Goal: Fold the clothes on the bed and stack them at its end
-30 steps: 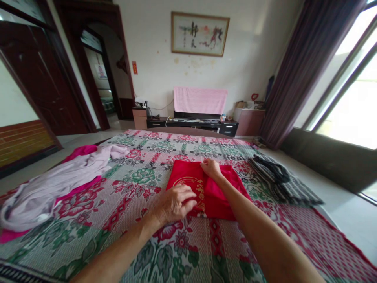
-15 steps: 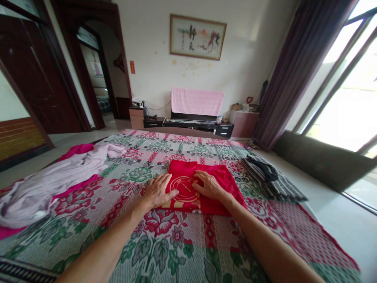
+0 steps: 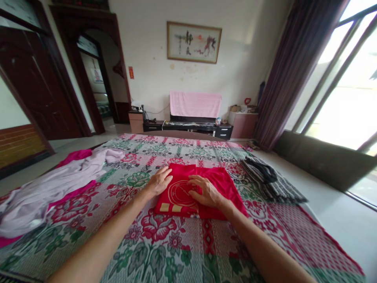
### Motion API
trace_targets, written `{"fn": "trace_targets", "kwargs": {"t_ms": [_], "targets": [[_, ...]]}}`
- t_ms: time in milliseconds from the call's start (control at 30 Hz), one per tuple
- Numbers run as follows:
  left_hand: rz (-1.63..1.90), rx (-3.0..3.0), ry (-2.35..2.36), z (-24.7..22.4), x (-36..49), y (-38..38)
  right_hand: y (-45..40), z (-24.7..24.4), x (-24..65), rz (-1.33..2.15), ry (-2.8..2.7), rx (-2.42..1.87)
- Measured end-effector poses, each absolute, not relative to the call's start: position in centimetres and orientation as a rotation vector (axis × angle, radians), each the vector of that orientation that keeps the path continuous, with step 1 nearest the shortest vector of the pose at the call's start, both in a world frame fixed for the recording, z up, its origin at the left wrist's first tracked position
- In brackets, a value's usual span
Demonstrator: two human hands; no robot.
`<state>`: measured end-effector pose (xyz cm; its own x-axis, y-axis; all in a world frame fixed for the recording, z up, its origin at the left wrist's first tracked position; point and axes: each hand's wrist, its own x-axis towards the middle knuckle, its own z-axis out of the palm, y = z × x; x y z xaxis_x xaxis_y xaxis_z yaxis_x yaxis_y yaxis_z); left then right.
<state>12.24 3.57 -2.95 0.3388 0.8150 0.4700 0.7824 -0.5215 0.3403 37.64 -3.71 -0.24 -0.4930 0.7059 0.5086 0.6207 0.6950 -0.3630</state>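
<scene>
The red cloth (image 3: pixel 180 196) is apparently being smoothed by the left hand (image 3: pixel 159 182) and right hand (image 3: pixel 207 193), fingers loosely extended, and an edge grip seems needed next.

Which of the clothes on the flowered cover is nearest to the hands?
The red garment with gold rings, under the right hand; the pale garment and striped cloth lie farther away.

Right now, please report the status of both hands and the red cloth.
Left hand at left edge of red cloth; right hand on its middle. Cloth partly folded, on patterned cover. Pale clothing and striped cloth apart, not in the way.
</scene>
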Motion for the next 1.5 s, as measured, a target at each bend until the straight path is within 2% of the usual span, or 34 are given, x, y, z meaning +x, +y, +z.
{"fn": "trace_targets", "kwargs": {"t_ms": [167, 433, 767, 1033, 1167, 1233, 1333, 1500], "targets": [[0.893, 2.664, 1.46, -3.5, 13.3, 6.8, -5.2, 0.6, 37.2, 0.296, -2.446, -1.109], [0.844, 2.595, 1.64, -5.6, 13.2, 6.9, -4.9, 0.7, 37.4, 0.511, -2.557, -1.275], [0.699, 2.616, 1.697, -3.2, 14.3, 5.6, -3.7, 1.0, 38.1, 0.545, -2.422, -1.214], [0.693, 2.849, 1.294, -1.1, 19.6, 0.4, -1.0, 1.7, 46.0, 0.117, -1.709, -1.877], [0.793, 2.737, 1.522, -1.2, 19.7, -0.6, -1.3, 0.3, 49.3, 0.104, -1.612, -2.091], [0.81, 2.62, 1.755, -1.3, 18.4, -0.8, -1.3, -0.2, 49.7, 0.073, -1.587, -2.103], [0.632, 2.49, 2.033, -1.1, 15.6, -1.4, -0.9, -0.3, 48.7, -0.048, -1.626, -1.991], [0.308, 2.363, 2.103, 0.0, 12.4, -3.3, 1.1, 0.8, 43.6, -0.069, -1.925, -1.739]]}}
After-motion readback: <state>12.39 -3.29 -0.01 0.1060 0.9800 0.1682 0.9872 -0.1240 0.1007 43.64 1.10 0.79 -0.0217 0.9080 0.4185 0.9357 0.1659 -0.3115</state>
